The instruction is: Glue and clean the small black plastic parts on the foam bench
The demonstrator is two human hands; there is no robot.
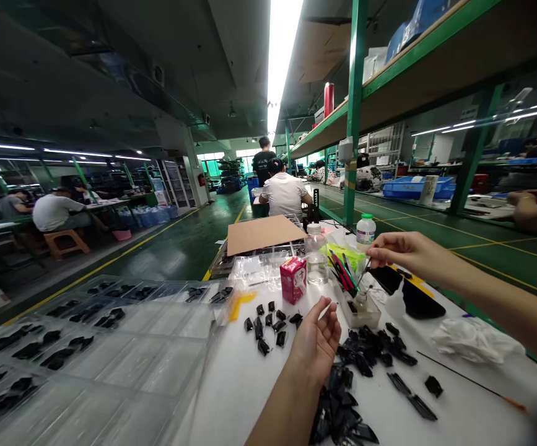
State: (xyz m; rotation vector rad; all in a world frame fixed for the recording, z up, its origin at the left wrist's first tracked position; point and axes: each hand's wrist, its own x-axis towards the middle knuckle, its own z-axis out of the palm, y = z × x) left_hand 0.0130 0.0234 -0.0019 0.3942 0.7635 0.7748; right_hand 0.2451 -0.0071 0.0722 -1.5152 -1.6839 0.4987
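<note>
My right hand [396, 253] pinches a thin stick [365, 271], whose lower end points down at a small clear bottle [362, 301] in a clear plastic box [365, 319]. What kind of stick it is I cannot make out. Pens and thin tools [344, 272] stand in the same box. Palm up above the white table, my left hand [317, 337] has loosely curled fingers and nothing visible in them. Small black plastic-looking pieces [268, 325] lie spread out to its left. A heap of similar black pieces [342, 402] lies to its right.
Clear compartment trays [157, 353] with black parts in some pockets cover the left. A red box [293, 280], a clear bottle [315, 251] and a green-capped bottle [365, 230] stand behind. Crumpled tissue [477, 339] lies right. A green shelf post [353, 124] rises beyond; people sit farther off.
</note>
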